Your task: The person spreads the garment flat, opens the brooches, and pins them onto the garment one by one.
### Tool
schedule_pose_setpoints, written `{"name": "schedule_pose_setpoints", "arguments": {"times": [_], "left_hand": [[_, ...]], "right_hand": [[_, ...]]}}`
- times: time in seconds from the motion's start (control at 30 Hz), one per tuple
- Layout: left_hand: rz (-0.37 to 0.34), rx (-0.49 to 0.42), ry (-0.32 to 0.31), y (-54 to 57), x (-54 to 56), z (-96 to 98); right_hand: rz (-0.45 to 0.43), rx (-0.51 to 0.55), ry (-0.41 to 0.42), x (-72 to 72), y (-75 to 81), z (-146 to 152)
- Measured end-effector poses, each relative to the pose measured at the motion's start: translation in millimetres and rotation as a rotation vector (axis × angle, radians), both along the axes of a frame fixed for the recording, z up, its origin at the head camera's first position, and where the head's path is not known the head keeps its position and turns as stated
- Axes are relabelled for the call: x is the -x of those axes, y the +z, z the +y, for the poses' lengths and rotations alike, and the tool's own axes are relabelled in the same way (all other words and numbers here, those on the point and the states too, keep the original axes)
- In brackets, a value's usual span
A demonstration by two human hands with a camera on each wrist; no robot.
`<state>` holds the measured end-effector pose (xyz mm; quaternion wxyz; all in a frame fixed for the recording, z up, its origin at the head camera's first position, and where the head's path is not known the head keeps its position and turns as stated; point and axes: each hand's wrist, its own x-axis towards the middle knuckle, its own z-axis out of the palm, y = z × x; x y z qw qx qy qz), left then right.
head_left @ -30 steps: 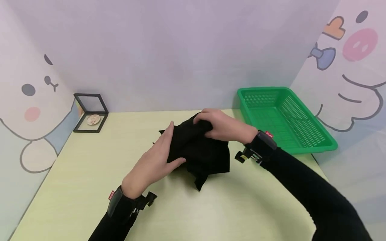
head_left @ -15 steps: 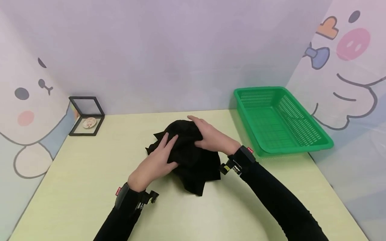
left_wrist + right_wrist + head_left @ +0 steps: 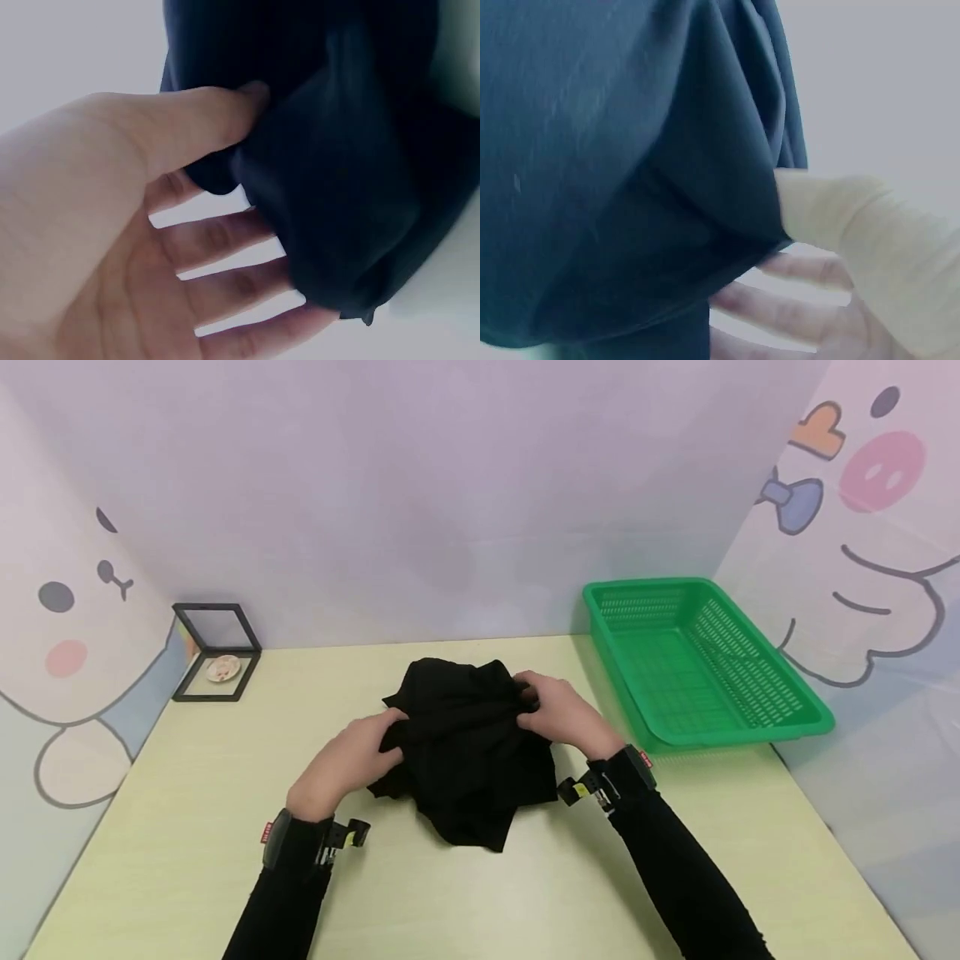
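A crumpled black cloth (image 3: pixel 465 743) lies bunched on the table, its folds loose and its lower corner pointing toward me. At its left edge my left hand (image 3: pixel 345 764) holds the fabric, thumb in front and fingers behind; the left wrist view shows the thumb pressed on the dark cloth (image 3: pixel 337 180). My right hand (image 3: pixel 562 717) grips the upper right side. In the right wrist view, a fold of the cloth (image 3: pixel 630 187) runs to a point between thumb and fingers (image 3: pixel 802 304). Some fingertips are hidden behind the fabric in both wrist views.
A green plastic basket (image 3: pixel 637 714) with slotted walls stands at the back right, near the right hand. At the back left sits a small black-framed case (image 3: pixel 251 672), propped open, with a round pale item (image 3: pixel 223 668) inside. Pale table (image 3: pixel 480 910) surrounds the cloth.
Both hands lay over the cloth with fingers spread half a second ago. Now they are farther apart and hold its two sides, and the cloth is spread a little wider.
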<state>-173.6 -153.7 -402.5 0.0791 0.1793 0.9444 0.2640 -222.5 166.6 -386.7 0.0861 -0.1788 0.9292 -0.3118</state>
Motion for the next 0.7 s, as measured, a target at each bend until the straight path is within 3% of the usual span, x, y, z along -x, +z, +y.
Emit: {"name": "schedule_pose_setpoints", "arguments": {"times": [0.17, 0.33, 0.47, 0.7], "left_hand": [[0.115, -0.060, 0.029, 19.7, -0.7, -11.3], [0.152, -0.094, 0.086, 34.8, -5.0, -25.3], [0.195, -0.083, 0.123, 42.7, -15.4, -34.0], [0.347, -0.103, 0.161, 60.4, -26.5, -34.4]], "right_hand": [[0.145, 0.090, -0.089, -7.7, 9.6, 8], [0.155, 0.115, -0.113, -15.3, 21.3, 6], [0.175, 0.124, -0.105, -21.7, 22.9, 5], [0.439, 0.223, -0.150, -22.8, 31.1, 8]]}}
